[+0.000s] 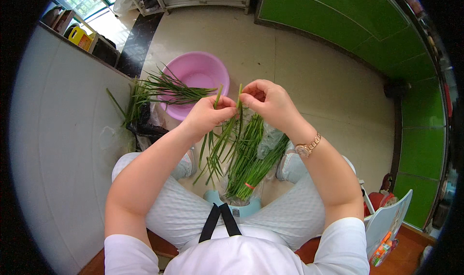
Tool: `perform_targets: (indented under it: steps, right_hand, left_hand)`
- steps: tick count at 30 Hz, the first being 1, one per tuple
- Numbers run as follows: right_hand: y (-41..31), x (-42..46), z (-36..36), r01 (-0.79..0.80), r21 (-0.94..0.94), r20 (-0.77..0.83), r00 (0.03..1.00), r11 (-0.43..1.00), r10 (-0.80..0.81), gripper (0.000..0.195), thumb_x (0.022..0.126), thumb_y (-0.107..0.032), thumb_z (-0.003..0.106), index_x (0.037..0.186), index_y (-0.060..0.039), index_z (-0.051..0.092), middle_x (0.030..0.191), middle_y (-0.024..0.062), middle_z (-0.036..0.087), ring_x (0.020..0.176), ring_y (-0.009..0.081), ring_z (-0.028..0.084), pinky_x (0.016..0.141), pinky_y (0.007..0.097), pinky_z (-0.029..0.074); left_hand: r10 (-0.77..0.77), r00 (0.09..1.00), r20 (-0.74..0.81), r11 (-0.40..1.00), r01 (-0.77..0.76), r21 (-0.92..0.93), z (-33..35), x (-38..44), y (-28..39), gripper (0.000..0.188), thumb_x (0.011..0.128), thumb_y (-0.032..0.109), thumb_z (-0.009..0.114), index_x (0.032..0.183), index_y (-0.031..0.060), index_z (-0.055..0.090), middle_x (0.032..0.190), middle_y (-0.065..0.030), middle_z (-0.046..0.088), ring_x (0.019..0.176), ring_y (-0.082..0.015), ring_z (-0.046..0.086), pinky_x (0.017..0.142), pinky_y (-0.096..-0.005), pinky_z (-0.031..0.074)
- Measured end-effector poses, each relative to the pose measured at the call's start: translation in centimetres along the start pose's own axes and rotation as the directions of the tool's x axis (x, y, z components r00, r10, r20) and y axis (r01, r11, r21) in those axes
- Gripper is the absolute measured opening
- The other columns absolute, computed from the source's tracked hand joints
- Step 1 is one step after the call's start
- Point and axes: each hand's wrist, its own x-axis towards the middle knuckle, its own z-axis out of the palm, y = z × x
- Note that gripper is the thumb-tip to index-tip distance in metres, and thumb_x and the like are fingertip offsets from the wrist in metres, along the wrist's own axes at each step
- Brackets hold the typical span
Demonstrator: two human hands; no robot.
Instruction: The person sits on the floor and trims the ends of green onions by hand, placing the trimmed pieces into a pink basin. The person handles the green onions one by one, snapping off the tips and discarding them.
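Note:
Several long green stalks, which look like garlic chives (217, 153), hang from my left hand (210, 115), its fingers closed around them near their pale ends. My right hand (266, 101) is just to the right, thumb and forefinger pinching the top of one stalk. Below the hands, between my feet, lies a thick bundle of chives (250, 151) tied near its lower end with a red band (249, 185). Clear plastic (270, 140) rests on the bundle. More chives (181, 88) lie across the rim of a pink plastic basin (214, 66) behind my left hand.
Left of the basin, stalks (132, 104) stand by a black plastic bag (146, 128) near a white panel (69, 122). A light-blue plastic object (250, 210) sits between my thighs. Shelves with a yellow container (79, 38) are at upper left; a light-coloured chair (389, 220) is at lower right.

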Motion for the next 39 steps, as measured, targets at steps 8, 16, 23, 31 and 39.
perform_targets:
  steps: [8, 16, 23, 31, 39]
  right_hand:
    - [0.0, 0.1, -0.1, -0.100, 0.070, 0.102, 0.991, 0.992, 0.093, 0.018, 0.091, -0.014, 0.065, 0.092, 0.0042, 0.065, 0.083, 0.0027, 0.066, 0.075, 0.0067, 0.059, 0.067, 0.0238, 0.049]
    - [0.5, 0.1, -1.2, 0.094, -0.136, -0.003, 0.995, 0.986, -0.095, 0.015, 0.091, -0.013, 0.064, 0.093, 0.0014, 0.066, 0.078, -0.0010, 0.061, 0.070, 0.0058, 0.052, 0.063, 0.0229, 0.045]
    - [0.0, -0.3, -4.2, -0.012, 0.034, -0.016, 1.000, 0.999, 0.013, 0.008, 0.088, -0.007, 0.067, 0.092, -0.0004, 0.067, 0.082, -0.0007, 0.064, 0.074, 0.0046, 0.056, 0.067, 0.0204, 0.047]
    - [0.9, -0.3, -1.0, 0.001, -0.053, 0.050, 0.999, 0.999, 0.002, 0.013, 0.087, -0.011, 0.068, 0.091, 0.0018, 0.066, 0.081, 0.0020, 0.065, 0.075, 0.0079, 0.059, 0.069, 0.0235, 0.050]
    - [1.2, -0.2, 0.9, 0.060, -0.130, 0.081, 0.995, 0.990, -0.050, 0.015, 0.087, -0.013, 0.067, 0.090, 0.0017, 0.063, 0.082, 0.0060, 0.062, 0.072, 0.0127, 0.058, 0.065, 0.0280, 0.049]
  left_hand:
    - [0.010, 1.000, 0.028, 0.999, -0.012, 0.048, 0.3, -0.1, -0.3, 0.019, 0.088, 0.019, 0.068, 0.097, 0.0022, 0.067, 0.087, -0.0002, 0.068, 0.077, -0.0064, 0.056, 0.072, -0.0234, 0.044]
    - [-0.057, 0.998, 0.038, 0.993, 0.061, -0.099, -0.2, 0.3, -0.6, 0.016, 0.088, 0.020, 0.068, 0.097, 0.0058, 0.067, 0.081, 0.0017, 0.066, 0.062, -0.0031, 0.043, 0.056, -0.0202, 0.033]
    - [-0.103, 0.992, -0.069, 0.980, 0.089, -0.175, -1.1, 0.8, -1.4, 0.014, 0.088, 0.020, 0.069, 0.094, 0.0070, 0.067, 0.080, 0.0024, 0.065, 0.060, -0.0035, 0.043, 0.053, -0.0208, 0.032]
    - [-0.076, 0.996, -0.053, 0.984, 0.067, -0.164, -0.7, 1.0, -1.3, 0.016, 0.086, 0.019, 0.071, 0.094, 0.0055, 0.067, 0.079, 0.0027, 0.064, 0.060, -0.0026, 0.043, 0.052, -0.0199, 0.032]
    - [-0.025, 0.999, -0.039, 0.999, 0.024, -0.033, 0.1, 0.8, -1.3, 0.017, 0.086, 0.020, 0.071, 0.094, 0.0052, 0.067, 0.078, 0.0031, 0.062, 0.065, -0.0042, 0.048, 0.058, -0.0203, 0.036]
